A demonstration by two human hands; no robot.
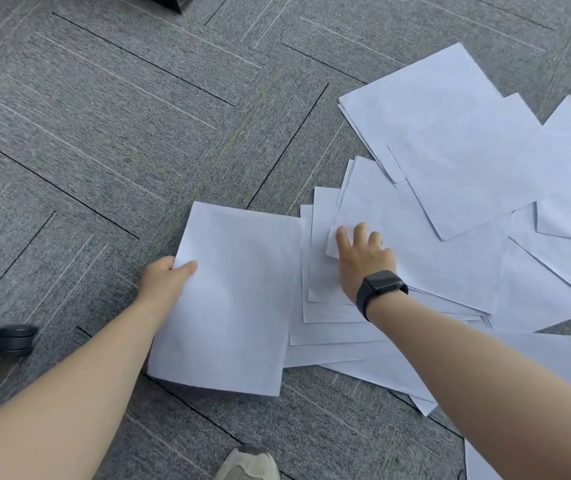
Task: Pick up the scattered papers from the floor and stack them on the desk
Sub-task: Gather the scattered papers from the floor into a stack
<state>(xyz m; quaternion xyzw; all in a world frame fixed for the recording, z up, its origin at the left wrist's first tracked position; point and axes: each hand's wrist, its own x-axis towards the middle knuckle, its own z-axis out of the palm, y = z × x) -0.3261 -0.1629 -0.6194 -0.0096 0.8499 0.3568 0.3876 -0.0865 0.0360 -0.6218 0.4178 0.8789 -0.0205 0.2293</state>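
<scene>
Several white paper sheets [450,140] lie scattered and overlapping on the grey carpet, spreading from the middle to the right edge. My left hand [164,277] grips the left edge of a white sheet or thin stack [239,299], thumb on top, its near end raised off the floor. My right hand [363,258], with a black watch on the wrist, presses fingers spread on the corner of a floor sheet [415,244], lifting that corner slightly. The desk is out of view.
A black chair caster [16,341] and a pale chair leg stand at the lower left. A dark object's corner [173,1] shows at the top edge. My shoe tip [247,464] is at the bottom. Grey carpet tiles [104,133] stretch to the left.
</scene>
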